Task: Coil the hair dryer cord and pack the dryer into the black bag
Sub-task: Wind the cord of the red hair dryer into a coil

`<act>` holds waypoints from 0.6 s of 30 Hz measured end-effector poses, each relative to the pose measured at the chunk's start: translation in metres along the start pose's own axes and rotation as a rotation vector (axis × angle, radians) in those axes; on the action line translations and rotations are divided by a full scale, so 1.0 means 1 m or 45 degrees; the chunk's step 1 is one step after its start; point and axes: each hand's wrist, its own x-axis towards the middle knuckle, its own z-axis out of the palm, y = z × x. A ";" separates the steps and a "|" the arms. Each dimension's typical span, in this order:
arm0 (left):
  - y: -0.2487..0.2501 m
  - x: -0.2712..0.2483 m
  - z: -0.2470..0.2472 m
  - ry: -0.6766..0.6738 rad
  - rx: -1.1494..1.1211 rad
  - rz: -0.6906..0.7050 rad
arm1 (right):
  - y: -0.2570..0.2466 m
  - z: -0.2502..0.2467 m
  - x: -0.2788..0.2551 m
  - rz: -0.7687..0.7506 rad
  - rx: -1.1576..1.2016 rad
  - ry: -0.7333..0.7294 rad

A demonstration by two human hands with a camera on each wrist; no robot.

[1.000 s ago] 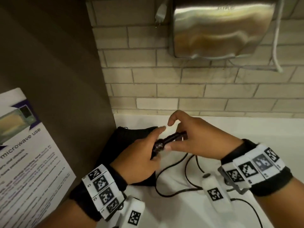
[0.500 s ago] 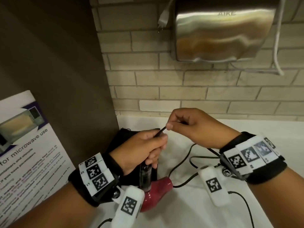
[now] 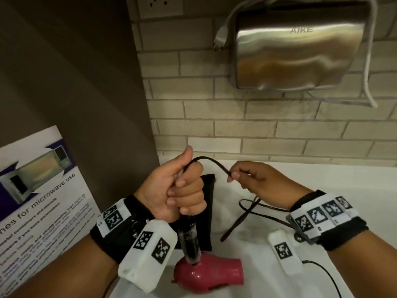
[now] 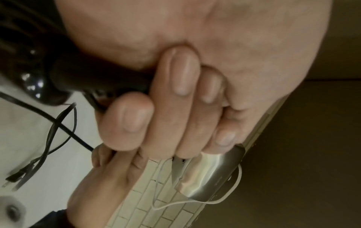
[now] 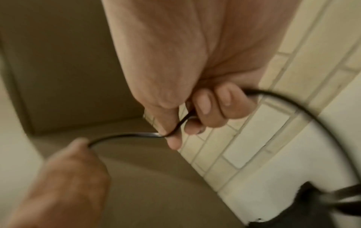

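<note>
Coiling under way: left hand fisted round black handle of pink plastic hair dryer, at 6 o'clock of flat black fabric bag on white surface. Right hand pinching thin black cord; best fed in even loops, without twist.

Left hand went from cradling the black handle sideways to fisting it upright, thumb up, so the pink dryer now hangs below near the counter edge. Right hand slid off to the right, pinching the cord, which now arches between both hands.
</note>
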 end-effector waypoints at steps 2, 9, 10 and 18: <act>0.001 0.000 -0.002 0.025 -0.005 0.085 | 0.003 0.004 -0.004 -0.067 -0.241 0.049; 0.022 0.008 -0.006 0.122 0.019 0.018 | -0.027 0.012 -0.015 -0.394 -0.851 0.056; 0.025 0.010 -0.007 0.232 0.019 -0.015 | -0.029 0.012 -0.016 -0.396 -0.867 0.040; 0.018 0.013 -0.010 0.306 0.017 0.145 | -0.027 0.012 -0.011 -0.284 -0.621 0.038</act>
